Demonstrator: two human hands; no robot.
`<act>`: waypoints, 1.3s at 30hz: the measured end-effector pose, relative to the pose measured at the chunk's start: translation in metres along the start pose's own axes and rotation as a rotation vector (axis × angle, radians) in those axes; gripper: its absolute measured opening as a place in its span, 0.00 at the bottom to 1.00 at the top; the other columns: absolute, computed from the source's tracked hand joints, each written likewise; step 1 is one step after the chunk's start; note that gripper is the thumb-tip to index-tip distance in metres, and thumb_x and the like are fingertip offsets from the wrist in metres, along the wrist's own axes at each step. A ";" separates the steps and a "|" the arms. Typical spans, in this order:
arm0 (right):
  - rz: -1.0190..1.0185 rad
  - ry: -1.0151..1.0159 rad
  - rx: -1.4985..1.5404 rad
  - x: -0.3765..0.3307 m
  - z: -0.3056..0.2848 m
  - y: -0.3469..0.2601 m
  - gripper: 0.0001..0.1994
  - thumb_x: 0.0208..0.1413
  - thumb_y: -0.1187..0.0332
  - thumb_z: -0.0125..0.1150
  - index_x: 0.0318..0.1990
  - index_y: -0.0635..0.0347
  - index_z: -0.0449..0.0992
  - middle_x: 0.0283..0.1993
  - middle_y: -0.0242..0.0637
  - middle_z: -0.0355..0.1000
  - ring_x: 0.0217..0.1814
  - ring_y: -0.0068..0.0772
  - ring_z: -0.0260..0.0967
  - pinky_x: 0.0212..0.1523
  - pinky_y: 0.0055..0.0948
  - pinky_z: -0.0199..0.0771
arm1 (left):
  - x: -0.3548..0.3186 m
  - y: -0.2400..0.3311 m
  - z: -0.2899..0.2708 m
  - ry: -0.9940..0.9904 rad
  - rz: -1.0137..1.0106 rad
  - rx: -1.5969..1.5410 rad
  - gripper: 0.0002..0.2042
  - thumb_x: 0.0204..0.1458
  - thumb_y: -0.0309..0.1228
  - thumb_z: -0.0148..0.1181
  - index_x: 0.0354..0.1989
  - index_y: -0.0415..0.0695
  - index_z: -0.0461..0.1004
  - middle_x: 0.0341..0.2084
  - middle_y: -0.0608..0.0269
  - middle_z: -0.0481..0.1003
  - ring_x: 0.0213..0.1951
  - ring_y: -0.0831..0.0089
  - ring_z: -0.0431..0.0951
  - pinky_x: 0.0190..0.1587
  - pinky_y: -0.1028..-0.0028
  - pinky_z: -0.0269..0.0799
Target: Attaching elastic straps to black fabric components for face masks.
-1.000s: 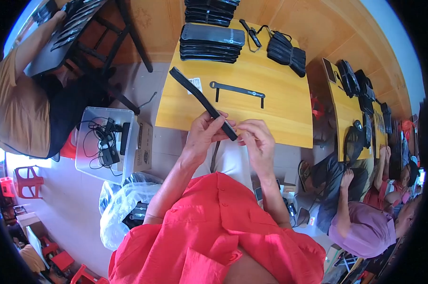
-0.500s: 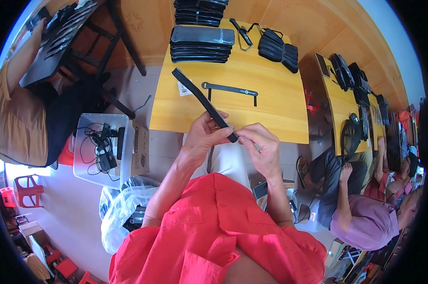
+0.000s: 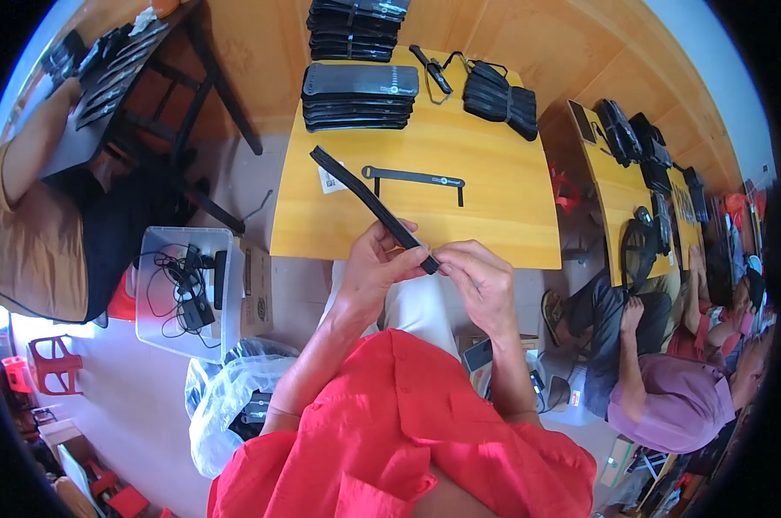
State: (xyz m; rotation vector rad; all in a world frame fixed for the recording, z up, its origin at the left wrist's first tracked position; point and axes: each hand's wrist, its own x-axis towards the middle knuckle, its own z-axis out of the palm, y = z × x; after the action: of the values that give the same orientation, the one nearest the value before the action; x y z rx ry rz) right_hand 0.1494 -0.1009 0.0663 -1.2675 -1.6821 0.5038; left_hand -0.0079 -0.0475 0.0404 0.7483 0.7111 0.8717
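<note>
Blk strip (image 3: 367, 198) in L+R hands (image 3: 371, 272) (image 3: 487, 283)

My left hand (image 3: 375, 272) grips the strip (image 3: 366, 198) near its lower end, thumb on top; my right hand (image 3: 483, 281) pinches at that end, both forearms (image 3: 313, 364) slanting toward it.

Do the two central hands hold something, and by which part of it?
Yes, a black strip: the left hand grips it near its lower end. The right hand is at that end; whether it grips too cannot be told.
</note>
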 end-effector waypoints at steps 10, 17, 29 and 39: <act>-0.008 0.015 -0.028 0.000 -0.001 0.003 0.07 0.46 0.86 0.55 0.34 0.72 0.73 0.32 0.43 0.72 0.31 0.32 0.72 0.31 0.24 0.72 | 0.006 -0.004 0.002 -0.016 0.052 0.060 0.18 0.47 0.24 0.61 0.46 0.40 0.65 0.34 0.61 0.74 0.35 0.75 0.76 0.37 0.77 0.75; -0.018 0.043 -0.092 0.001 0.000 0.006 0.07 0.45 0.87 0.55 0.33 0.71 0.73 0.30 0.42 0.71 0.29 0.32 0.71 0.29 0.24 0.70 | 0.003 -0.004 0.009 -0.053 0.069 0.100 0.18 0.46 0.24 0.63 0.44 0.37 0.64 0.30 0.62 0.73 0.33 0.76 0.75 0.34 0.78 0.75; 0.025 -0.008 0.019 -0.003 -0.007 0.009 0.07 0.46 0.84 0.56 0.34 0.70 0.74 0.33 0.43 0.73 0.31 0.32 0.73 0.31 0.23 0.73 | 0.004 -0.004 0.009 0.001 0.032 0.011 0.18 0.46 0.24 0.63 0.44 0.37 0.64 0.31 0.62 0.72 0.34 0.76 0.75 0.34 0.78 0.75; -0.006 0.015 -0.054 -0.003 -0.001 0.010 0.07 0.47 0.85 0.54 0.34 0.71 0.74 0.32 0.43 0.72 0.31 0.32 0.73 0.31 0.24 0.73 | 0.008 -0.007 0.008 0.013 0.041 0.020 0.18 0.45 0.24 0.63 0.44 0.37 0.64 0.31 0.64 0.71 0.33 0.78 0.74 0.32 0.79 0.75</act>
State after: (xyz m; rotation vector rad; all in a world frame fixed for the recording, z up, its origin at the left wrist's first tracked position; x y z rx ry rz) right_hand 0.1557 -0.0999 0.0578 -1.3011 -1.6967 0.4469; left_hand 0.0049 -0.0464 0.0370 0.7781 0.7195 0.9083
